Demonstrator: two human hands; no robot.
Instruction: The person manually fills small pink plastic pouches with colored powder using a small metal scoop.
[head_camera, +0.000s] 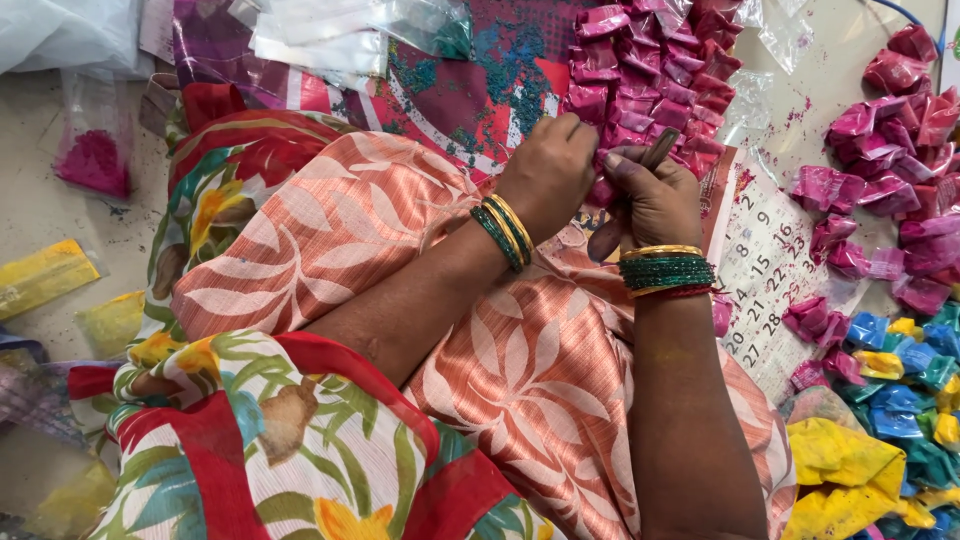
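My left hand (548, 168) and my right hand (650, 195) meet over my lap, both closed on a small pink powder packet (602, 190) pinched between them. A thin dark stick (660, 148) pokes up from my right fingers. Both wrists wear green and gold bangles. Just beyond my hands lies a heap of filled pink packets (650, 70) on a printed sheet dusted with green powder.
More pink packets (890, 170) are scattered at the right over a calendar page (765, 260). Blue, green and yellow packets (905, 370) lie at the lower right. Empty clear bags (330, 45) sit at the top, a bag of pink powder (92, 160) and yellow bags (45, 275) at the left.
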